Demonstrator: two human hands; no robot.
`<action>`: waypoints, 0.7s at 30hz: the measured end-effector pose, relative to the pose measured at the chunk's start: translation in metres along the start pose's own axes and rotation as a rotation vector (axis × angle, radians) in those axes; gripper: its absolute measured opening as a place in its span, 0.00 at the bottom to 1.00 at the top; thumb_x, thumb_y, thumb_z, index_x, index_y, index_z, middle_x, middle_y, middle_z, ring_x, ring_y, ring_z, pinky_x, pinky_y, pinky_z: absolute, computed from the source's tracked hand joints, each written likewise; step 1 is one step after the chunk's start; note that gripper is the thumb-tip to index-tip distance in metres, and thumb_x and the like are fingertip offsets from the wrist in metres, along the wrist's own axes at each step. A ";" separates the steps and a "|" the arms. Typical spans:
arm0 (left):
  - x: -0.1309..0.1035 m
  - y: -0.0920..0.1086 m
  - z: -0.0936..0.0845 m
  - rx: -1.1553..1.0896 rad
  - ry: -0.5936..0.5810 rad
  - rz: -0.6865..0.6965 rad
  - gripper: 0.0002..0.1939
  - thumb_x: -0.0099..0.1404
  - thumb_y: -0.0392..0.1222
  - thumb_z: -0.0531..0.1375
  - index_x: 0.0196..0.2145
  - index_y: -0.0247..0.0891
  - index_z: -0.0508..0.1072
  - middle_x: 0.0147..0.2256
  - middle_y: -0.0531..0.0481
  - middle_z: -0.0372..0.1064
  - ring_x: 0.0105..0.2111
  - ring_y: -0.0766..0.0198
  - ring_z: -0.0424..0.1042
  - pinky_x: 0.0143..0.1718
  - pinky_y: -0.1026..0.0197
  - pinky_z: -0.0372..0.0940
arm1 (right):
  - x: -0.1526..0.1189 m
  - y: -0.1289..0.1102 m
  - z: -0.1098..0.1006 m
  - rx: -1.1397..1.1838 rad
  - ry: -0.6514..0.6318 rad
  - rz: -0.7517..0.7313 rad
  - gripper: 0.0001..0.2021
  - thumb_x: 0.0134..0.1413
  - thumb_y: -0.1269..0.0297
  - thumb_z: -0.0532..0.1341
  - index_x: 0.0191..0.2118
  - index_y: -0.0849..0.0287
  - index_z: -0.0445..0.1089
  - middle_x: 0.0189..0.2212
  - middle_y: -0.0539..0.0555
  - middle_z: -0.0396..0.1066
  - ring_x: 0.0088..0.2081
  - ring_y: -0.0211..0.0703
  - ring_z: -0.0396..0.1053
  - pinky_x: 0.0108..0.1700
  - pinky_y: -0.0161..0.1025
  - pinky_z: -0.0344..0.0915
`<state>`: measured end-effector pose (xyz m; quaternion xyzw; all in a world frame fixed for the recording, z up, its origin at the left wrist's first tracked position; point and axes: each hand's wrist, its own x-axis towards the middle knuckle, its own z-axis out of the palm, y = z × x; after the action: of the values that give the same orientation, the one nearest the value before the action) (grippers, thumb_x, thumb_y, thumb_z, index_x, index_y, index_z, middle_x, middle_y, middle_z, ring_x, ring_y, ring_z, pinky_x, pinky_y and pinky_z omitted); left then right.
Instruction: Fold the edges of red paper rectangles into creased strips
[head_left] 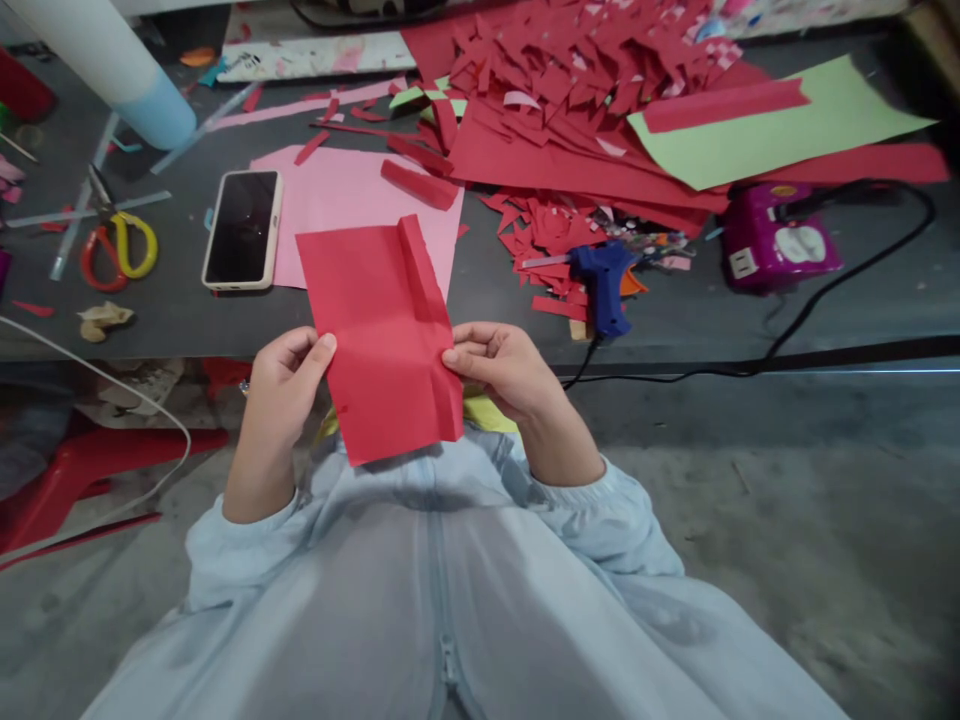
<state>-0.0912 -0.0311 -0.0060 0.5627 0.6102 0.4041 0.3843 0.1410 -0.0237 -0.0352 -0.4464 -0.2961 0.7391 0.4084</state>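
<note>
A red paper sheet (375,340) is held above my lap, close to the table's front edge, with a narrow folded strip along its right side. My left hand (289,385) pinches the sheet's left edge, thumb on top. On the right edge, at the folded strip, my right hand (506,370) grips with thumb and fingers. Behind the sheet, a pink paper (345,190) lies on the table, with a rolled red piece (420,184) on it. A phone (244,230) with a dark screen overlaps the pink paper's left side.
Scissors (116,235) lie at the left, near a white and blue cylinder (127,90). Red scraps (540,240) and a blue glue gun (604,285) are right of centre. A purple power box (780,240) with a black cable stands farther right, near green paper (780,135).
</note>
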 end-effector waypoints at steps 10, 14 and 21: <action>-0.011 0.017 0.000 0.004 -0.130 -0.056 0.13 0.63 0.47 0.61 0.24 0.39 0.70 0.24 0.55 0.64 0.26 0.67 0.62 0.27 0.65 0.59 | 0.009 -0.009 0.006 -0.109 0.022 -0.220 0.17 0.40 0.49 0.73 0.31 0.57 0.76 0.30 0.50 0.78 0.31 0.36 0.73 0.32 0.33 0.71; -0.013 0.022 0.002 0.018 -0.135 -0.062 0.11 0.63 0.46 0.60 0.25 0.39 0.71 0.25 0.55 0.65 0.27 0.67 0.63 0.29 0.65 0.59 | 0.012 -0.013 0.007 -0.060 0.070 -0.256 0.19 0.38 0.46 0.73 0.25 0.57 0.74 0.22 0.46 0.72 0.23 0.30 0.64 0.26 0.30 0.64; -0.010 0.016 0.002 0.003 -0.180 -0.110 0.12 0.63 0.47 0.60 0.24 0.39 0.70 0.25 0.54 0.66 0.26 0.66 0.63 0.29 0.64 0.61 | 0.008 -0.011 0.003 0.002 0.044 -0.223 0.17 0.40 0.50 0.73 0.24 0.59 0.73 0.19 0.44 0.68 0.19 0.27 0.58 0.23 0.28 0.61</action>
<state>-0.0827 -0.0406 0.0083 0.5629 0.6040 0.3292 0.4582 0.1396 -0.0113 -0.0287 -0.4266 -0.3340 0.6793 0.4949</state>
